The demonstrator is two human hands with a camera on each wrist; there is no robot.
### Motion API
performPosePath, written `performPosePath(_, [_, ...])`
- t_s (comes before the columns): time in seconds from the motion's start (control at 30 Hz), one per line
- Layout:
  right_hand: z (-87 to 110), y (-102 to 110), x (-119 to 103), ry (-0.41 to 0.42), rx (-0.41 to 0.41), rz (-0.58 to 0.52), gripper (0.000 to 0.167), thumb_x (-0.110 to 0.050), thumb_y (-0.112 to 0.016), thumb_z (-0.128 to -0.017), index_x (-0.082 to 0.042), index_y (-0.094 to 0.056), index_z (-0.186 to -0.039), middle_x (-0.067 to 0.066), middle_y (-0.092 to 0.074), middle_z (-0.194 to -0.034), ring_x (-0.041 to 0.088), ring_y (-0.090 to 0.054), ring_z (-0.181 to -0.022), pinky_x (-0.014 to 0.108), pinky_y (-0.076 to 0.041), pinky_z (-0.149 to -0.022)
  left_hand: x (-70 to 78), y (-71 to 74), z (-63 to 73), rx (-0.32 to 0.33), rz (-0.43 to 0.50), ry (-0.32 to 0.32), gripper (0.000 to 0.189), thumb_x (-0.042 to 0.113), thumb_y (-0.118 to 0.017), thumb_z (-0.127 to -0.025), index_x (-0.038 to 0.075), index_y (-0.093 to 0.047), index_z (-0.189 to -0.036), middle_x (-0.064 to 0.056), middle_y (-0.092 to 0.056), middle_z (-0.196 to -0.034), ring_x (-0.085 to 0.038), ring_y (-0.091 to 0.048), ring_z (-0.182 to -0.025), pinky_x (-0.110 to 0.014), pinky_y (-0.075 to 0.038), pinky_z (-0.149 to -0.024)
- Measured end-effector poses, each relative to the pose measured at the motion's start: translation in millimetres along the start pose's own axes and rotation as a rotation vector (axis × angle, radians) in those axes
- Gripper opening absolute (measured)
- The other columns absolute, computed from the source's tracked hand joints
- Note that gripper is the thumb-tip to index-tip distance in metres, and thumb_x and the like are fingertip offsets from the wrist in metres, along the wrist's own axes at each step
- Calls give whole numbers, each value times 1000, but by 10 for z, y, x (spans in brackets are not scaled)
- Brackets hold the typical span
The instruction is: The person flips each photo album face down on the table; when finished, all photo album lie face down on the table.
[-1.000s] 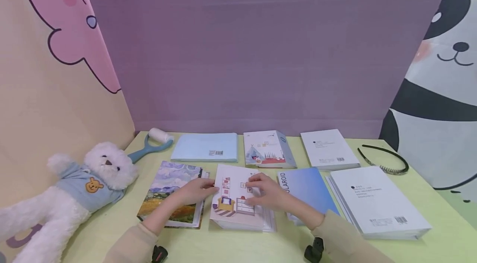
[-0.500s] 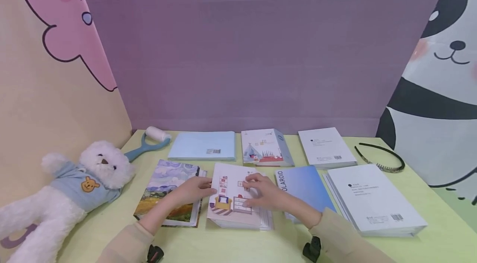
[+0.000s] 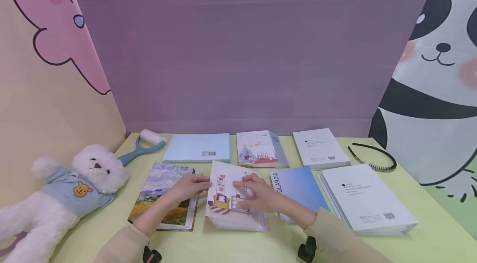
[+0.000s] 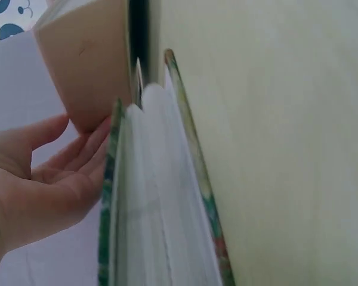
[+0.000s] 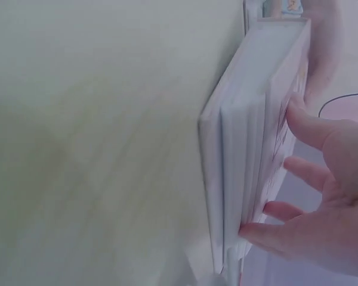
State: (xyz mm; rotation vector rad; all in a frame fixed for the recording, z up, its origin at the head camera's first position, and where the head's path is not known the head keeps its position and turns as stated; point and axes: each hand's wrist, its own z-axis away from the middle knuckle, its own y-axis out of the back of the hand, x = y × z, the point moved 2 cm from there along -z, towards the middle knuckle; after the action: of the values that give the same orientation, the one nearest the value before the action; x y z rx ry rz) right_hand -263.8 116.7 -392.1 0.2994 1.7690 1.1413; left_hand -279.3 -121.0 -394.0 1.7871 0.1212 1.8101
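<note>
A thick white photo album, its cover printed with a yellow armchair and a dresser, lies in the front middle of the table. My left hand touches its left edge with extended fingers; in the left wrist view the thumb and fingertips meet the pinkish spine. My right hand lies over the right part of the cover, fingers spread. The right wrist view has its fingertips on the cover and close to the page edges. Left of it is an album with a painted landscape cover, partly under my left forearm.
A blue POLAROID album and a large white album lie to the right. Behind are a light-blue album, a tent-print album, another white album and a headband. A teddy bear and a lint roller are left.
The head view has turned slightly right. My right hand has slid a little left over the album's cover. The album sits slightly farther from the landscape album; my left hand stays at its left edge.
</note>
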Motion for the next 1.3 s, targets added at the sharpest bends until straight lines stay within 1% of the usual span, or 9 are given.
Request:
performPosePath(0.17, [-46,11,-60,-7,40,-14,58,-27,-71,-84,-18,-50,-137,23,-41,-129,36,-45,-118,53,-42,-93,60,15,3,-18,192,-29,47,27,-55,-96,-1,-49,-134,-19,-61,-121,-29,-62,-107,-38,-56,-81])
performPosePath(0.33, [-78,24,-110,-15,64,-57,58,-30,-71,-84,-20,-50,-137,20,-42,-128,29,-46,-114,42,-44,-84,109,35,29,24,264,-5,51,33,-54,-95,6,-47,-138,-16,-60,-124,-27,-62,-109,-37,-57,-78])
performPosePath(0.47, [-106,29,-134,1,84,-82,56,-32,-69,-85,-20,-51,-137,20,-42,-130,27,-46,-113,36,-44,-78,150,50,50,16,323,11,54,38,-54,-94,12,-44,-141,-17,-57,-128,-26,-63,-107,-36,-57,-77])
performPosePath(0.63, [-123,36,-175,25,97,-95,55,-35,-66,-87,-21,-49,-138,24,-41,-136,33,-44,-121,44,-46,-84,220,61,87,-13,359,9,56,38,-51,-96,16,-36,-145,-17,-45,-142,-23,-62,-108,-35,-57,-77])
performPosePath(0.73, [-124,31,-193,35,92,-109,56,-36,-64,-89,-21,-47,-140,25,-34,-145,40,-39,-129,51,-47,-90,251,70,100,-10,367,9,56,39,-49,-97,18,-34,-146,-15,-45,-142,-22,-61,-108,-34,-55,-80])
performPosePath(0.87, [-128,22,-223,63,66,-151,58,-35,-62,-90,-19,-43,-142,15,-23,-154,40,-30,-137,51,-48,-93,279,82,113,-1,366,3,55,40,-47,-97,20,-34,-147,-14,-47,-139,-17,-61,-102,-32,-54,-79])
performPosePath(1.03, [-142,13,-261,81,48,-138,61,-35,-64,-89,-17,-42,-143,10,-27,-154,36,-25,-140,58,-34,-104,271,98,132,-2,374,-3,52,37,-43,-99,21,-32,-147,-15,-49,-137,-14,-61,-98,-26,-50,-71])
performPosePath(1.17, [-165,1,-294,79,47,-168,64,-34,-67,-87,-15,-43,-142,11,-29,-152,36,-28,-138,56,-38,-103,247,99,140,26,392,10,49,34,-42,-100,21,-34,-147,-15,-54,-131,-14,-61,-97,-26,-49,-70])
performPosePath(1.3, [-186,-1,-322,64,47,-261,68,-33,-69,-85,-18,-39,-144,10,-28,-152,33,-35,-134,49,-46,-97,246,110,152,62,423,4,45,29,-41,-101,19,-38,-145,-14,-49,-137,-13,-59,-96,-24,-49,-71])
